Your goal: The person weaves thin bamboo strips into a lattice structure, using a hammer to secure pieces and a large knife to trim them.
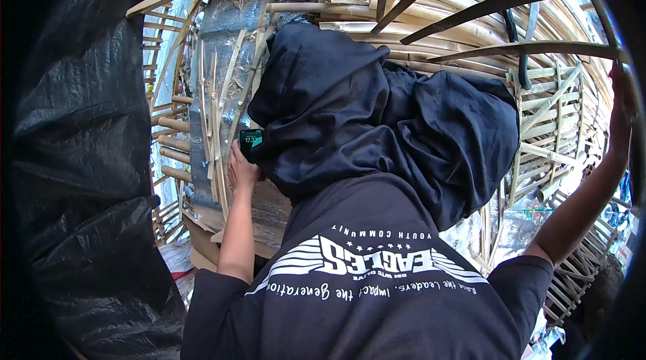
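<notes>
Beside my left knee, my left hand (241,166) is closed at the lower edge of a phone (251,139) with a lit screen. The phone rests against the dark cloth (323,84) over my legs. My right arm reaches out to the far right, where my right hand (620,108) is raised at the dark picture rim. Its fingers meet the end of a long, flat bamboo strip (525,49); whether they grip it is too dark to tell. Another curved bamboo strip (498,7) arches above, toward the same hand.
Many split bamboo lengths (464,17) lie stacked ahead of my legs. Thin slivers (217,104) are scattered on the grey ground sheet (235,17) at the left. A black plastic sheet (87,158) hangs along the far left. Woven bamboo lattice panels (552,111) stand at the right.
</notes>
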`<move>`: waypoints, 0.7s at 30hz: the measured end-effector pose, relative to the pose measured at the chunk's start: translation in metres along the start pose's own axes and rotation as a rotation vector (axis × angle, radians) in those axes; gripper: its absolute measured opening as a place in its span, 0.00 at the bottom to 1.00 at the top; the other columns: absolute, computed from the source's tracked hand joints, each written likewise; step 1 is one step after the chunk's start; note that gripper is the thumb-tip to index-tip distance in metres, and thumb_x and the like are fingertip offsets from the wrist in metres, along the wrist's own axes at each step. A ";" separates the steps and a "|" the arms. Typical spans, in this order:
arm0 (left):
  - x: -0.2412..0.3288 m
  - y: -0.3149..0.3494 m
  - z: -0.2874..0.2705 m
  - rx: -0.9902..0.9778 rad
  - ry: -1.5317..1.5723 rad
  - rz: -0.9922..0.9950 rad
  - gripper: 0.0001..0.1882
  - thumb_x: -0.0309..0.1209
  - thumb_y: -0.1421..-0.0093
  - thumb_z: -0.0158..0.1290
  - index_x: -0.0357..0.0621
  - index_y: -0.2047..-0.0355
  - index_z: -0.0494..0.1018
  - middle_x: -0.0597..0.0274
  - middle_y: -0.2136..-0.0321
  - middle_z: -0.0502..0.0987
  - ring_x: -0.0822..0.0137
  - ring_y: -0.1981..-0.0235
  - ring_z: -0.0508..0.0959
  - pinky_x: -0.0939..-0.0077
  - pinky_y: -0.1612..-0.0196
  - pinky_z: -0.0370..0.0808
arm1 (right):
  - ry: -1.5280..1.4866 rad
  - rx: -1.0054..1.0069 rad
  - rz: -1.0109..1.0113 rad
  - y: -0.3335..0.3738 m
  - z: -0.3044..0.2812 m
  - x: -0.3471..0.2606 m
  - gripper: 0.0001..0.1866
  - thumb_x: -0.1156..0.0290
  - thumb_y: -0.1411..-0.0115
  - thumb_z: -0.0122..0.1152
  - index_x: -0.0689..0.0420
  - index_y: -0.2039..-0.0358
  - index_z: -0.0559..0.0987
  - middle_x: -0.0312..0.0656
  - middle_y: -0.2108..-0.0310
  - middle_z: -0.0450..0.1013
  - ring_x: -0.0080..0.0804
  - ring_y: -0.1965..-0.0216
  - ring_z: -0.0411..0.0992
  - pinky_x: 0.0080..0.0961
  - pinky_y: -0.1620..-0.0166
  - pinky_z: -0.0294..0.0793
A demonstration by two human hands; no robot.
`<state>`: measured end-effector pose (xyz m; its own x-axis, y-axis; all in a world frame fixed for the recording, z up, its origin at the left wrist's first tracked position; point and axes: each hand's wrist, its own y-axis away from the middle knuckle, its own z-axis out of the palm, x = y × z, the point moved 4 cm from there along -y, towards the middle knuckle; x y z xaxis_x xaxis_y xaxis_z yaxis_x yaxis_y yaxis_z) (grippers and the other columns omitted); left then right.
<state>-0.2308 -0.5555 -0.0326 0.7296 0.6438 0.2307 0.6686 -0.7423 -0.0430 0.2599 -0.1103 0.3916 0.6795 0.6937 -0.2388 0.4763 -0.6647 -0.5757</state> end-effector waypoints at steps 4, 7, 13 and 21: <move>-0.011 -0.014 -0.003 0.095 0.256 -0.268 0.26 0.39 0.39 0.54 0.38 0.45 0.62 0.46 0.60 0.76 0.48 0.57 0.77 0.58 0.58 0.73 | 0.007 -0.060 0.061 0.016 -0.006 0.061 0.09 0.69 0.35 0.56 0.60 0.58 0.77 0.36 0.64 0.74 0.21 0.61 0.68 0.22 0.54 0.64; 0.014 -0.059 -0.047 0.485 0.251 -0.103 0.24 0.35 0.38 0.53 0.38 0.45 0.63 0.50 0.59 0.76 0.54 0.57 0.77 0.63 0.58 0.74 | 0.052 -0.078 0.163 0.019 -0.012 0.071 0.15 0.67 0.35 0.56 0.59 0.51 0.78 0.36 0.58 0.78 0.20 0.55 0.72 0.20 0.49 0.68; 0.172 -0.176 -0.173 0.685 0.455 0.403 0.21 0.26 0.39 0.53 0.36 0.47 0.65 0.50 0.53 0.74 0.58 0.54 0.75 0.70 0.58 0.74 | -0.164 -0.039 0.201 0.009 -0.001 0.045 0.13 0.66 0.35 0.57 0.62 0.56 0.79 0.34 0.65 0.77 0.14 0.63 0.69 0.15 0.59 0.67; 0.327 -0.273 -0.335 0.860 0.143 0.924 0.33 0.14 0.46 0.46 0.44 0.38 0.59 0.50 0.43 0.65 0.52 0.41 0.65 0.60 0.38 0.62 | -0.149 0.029 0.184 -0.007 -0.013 0.008 0.10 0.66 0.38 0.62 0.61 0.68 0.79 0.27 0.82 0.63 0.13 0.77 0.55 0.17 0.74 0.57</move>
<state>-0.2231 -0.2047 0.3803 0.9860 -0.1132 -0.1223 -0.1632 -0.5080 -0.8458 0.2694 -0.1038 0.4033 0.6623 0.5963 -0.4536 0.3346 -0.7771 -0.5331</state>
